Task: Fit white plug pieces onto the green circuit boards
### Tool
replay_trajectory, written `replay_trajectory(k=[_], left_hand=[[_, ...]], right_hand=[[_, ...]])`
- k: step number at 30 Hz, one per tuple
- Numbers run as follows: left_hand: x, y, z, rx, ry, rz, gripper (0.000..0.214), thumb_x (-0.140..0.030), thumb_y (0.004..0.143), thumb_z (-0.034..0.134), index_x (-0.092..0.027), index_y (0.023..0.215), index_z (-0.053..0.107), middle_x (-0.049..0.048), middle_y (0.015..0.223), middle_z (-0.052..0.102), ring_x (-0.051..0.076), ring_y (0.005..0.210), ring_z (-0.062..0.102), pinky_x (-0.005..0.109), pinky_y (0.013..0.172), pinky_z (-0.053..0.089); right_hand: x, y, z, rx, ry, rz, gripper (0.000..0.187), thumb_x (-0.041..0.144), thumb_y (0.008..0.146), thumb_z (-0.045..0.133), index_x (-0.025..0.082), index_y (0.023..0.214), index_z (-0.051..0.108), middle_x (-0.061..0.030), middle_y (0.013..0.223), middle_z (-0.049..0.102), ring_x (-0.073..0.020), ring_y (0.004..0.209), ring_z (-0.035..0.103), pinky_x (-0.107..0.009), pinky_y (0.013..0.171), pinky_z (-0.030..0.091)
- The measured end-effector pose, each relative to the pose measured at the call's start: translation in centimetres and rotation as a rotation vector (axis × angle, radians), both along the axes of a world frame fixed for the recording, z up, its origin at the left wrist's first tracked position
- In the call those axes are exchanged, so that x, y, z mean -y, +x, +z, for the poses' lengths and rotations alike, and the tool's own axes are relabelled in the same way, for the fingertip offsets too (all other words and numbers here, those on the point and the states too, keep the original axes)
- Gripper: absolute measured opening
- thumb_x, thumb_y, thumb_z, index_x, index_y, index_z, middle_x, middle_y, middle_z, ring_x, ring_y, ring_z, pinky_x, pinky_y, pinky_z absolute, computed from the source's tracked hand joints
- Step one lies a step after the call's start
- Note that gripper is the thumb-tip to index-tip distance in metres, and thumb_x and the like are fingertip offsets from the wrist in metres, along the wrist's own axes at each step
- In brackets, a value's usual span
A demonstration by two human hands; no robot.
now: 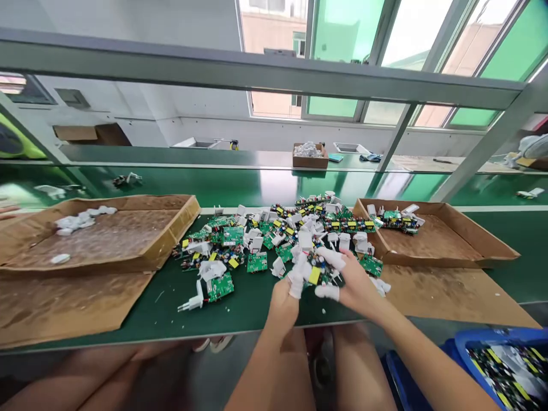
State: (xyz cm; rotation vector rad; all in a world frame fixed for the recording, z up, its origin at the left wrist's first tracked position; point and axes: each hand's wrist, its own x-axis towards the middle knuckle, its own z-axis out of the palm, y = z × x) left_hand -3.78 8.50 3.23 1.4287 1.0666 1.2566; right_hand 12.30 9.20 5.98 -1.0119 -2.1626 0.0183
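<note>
My left hand (286, 294), its fingertips in white covers, is closed at the near edge of the pile on a circuit board (315, 276) with a yellow-wrapped component. Right beside that board is my right hand (353, 279), thumb and covered fingers spread apart around its right side. Fingers hide part of the board. Beyond both hands spreads a heap of green circuit boards (233, 235) mixed with white plug housings (305, 240). Nearer the left, one board (221, 287) lies wired to a white two-pin plug (193, 301).
A cardboard tray (171, 234) on the left holds small white pieces; another cardboard tray (454, 234) on the right holds several boards. A blue bin (464, 342) of boards stands low at right. A metal rail (274, 77) crosses above the bench. Another person's legs (77, 371) are at lower left.
</note>
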Motion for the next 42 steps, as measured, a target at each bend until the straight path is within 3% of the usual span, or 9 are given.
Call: replay_trajectory(k=[4, 7, 12, 15, 18, 26, 30, 37, 42], left_hand=[[-3.6, -4.0, -0.7, -0.099, -0.041, 0.252, 0.06, -0.061, 0.073, 0.043, -0.012, 0.102, 0.062, 0.0134, 0.108, 0.056, 0.026, 0.11, 0.045, 0.038, 0.1, 0.03], [-4.0, -6.1, -2.2, -0.341, -0.101, 0.244, 0.054, -0.048, 0.074, 0.041, -0.009, 0.108, 0.058, 0.0144, 0.113, 0.053, 0.028, 0.111, 0.044, 0.043, 0.1, 0.028], [-4.0, -6.0, -3.0, -0.507, -0.098, 0.212, 0.047, -0.034, 0.077, 0.033, -0.008, 0.108, 0.057, 0.0149, 0.114, 0.052, 0.027, 0.111, 0.043, 0.043, 0.099, 0.029], [-3.5, -5.1, -2.0, -0.697, -0.155, 0.228, 0.045, -0.037, 0.08, 0.03, -0.009, 0.103, 0.058, 0.0164, 0.108, 0.054, 0.03, 0.105, 0.046, 0.045, 0.091, 0.035], [-2.3, -4.4, -1.4, -1.022, -0.22, 0.322, 0.049, -0.048, 0.08, 0.034, -0.008, 0.088, 0.062, 0.0199, 0.096, 0.055, 0.037, 0.095, 0.047, 0.047, 0.077, 0.04], [0.0, -3.9, -2.3, -1.082, 0.217, 0.194, 0.036, -0.042, 0.079, 0.044, -0.014, 0.094, 0.06, 0.0144, 0.088, 0.057, 0.027, 0.09, 0.051, 0.034, 0.075, 0.043], [-0.7, -3.1, -2.2, -1.104, 0.469, 0.17, 0.031, -0.032, 0.081, 0.044, -0.014, 0.103, 0.056, 0.0136, 0.09, 0.057, 0.025, 0.088, 0.052, 0.033, 0.076, 0.043], [-1.5, -4.0, -2.9, -1.425, 0.897, 0.053, 0.034, -0.004, 0.077, 0.029, -0.005, 0.096, 0.058, 0.0171, 0.079, 0.059, 0.023, 0.071, 0.054, 0.033, 0.066, 0.045], [-0.3, -3.8, -3.1, -1.713, 0.807, -0.227, 0.028, 0.001, 0.072, 0.038, -0.007, 0.082, 0.062, 0.0129, 0.068, 0.057, 0.024, 0.068, 0.055, 0.032, 0.064, 0.045]], right_hand=[[-10.1, 0.7, 1.4, 0.065, -0.301, -0.223, 0.052, 0.037, 0.079, 0.056, 0.014, 0.124, 0.042, -0.0117, 0.115, 0.052, -0.025, 0.108, 0.047, -0.036, 0.092, 0.038], [-18.0, 0.3, 2.6, 0.09, -0.398, -0.387, 0.05, 0.031, 0.082, 0.052, 0.009, 0.125, 0.039, -0.0135, 0.118, 0.05, -0.0247, 0.107, 0.047, -0.034, 0.091, 0.039], [-24.5, -1.7, 4.3, 0.145, -0.464, -0.563, 0.065, 0.042, 0.085, 0.044, 0.003, 0.133, 0.023, -0.0252, 0.134, 0.023, -0.0421, 0.121, 0.023, -0.06, 0.088, 0.029], [-22.0, -2.2, 4.6, 0.243, -0.476, -0.543, 0.063, 0.039, 0.086, 0.042, 0.007, 0.135, 0.019, -0.0214, 0.138, 0.016, -0.0386, 0.125, 0.013, -0.062, 0.091, 0.022], [-15.8, -1.1, 4.6, 0.359, -0.504, -0.433, 0.05, 0.029, 0.085, 0.047, 0.014, 0.13, 0.033, -0.0156, 0.131, 0.034, -0.0322, 0.121, 0.027, -0.052, 0.095, 0.025], [-1.0, 7.1, -0.4, 0.343, -0.551, -0.326, 0.032, 0.025, 0.083, 0.047, 0.012, 0.112, 0.053, -0.0119, 0.116, 0.052, -0.0274, 0.106, 0.047, -0.039, 0.087, 0.038], [1.4, 9.7, -3.2, 0.254, -0.508, -0.338, 0.027, 0.02, 0.083, 0.045, 0.012, 0.107, 0.056, -0.0098, 0.11, 0.056, -0.0244, 0.102, 0.05, -0.035, 0.084, 0.04], [2.9, 8.6, -4.9, 0.584, -0.316, -0.318, 0.033, 0.02, 0.081, 0.052, 0.009, 0.111, 0.055, -0.0149, 0.096, 0.06, -0.0289, 0.09, 0.053, -0.044, 0.084, 0.036], [2.2, 6.3, -6.8, 0.667, -0.264, -0.277, 0.026, 0.02, 0.082, 0.051, 0.01, 0.104, 0.059, -0.0154, 0.098, 0.059, -0.0282, 0.089, 0.053, -0.048, 0.087, 0.031]])
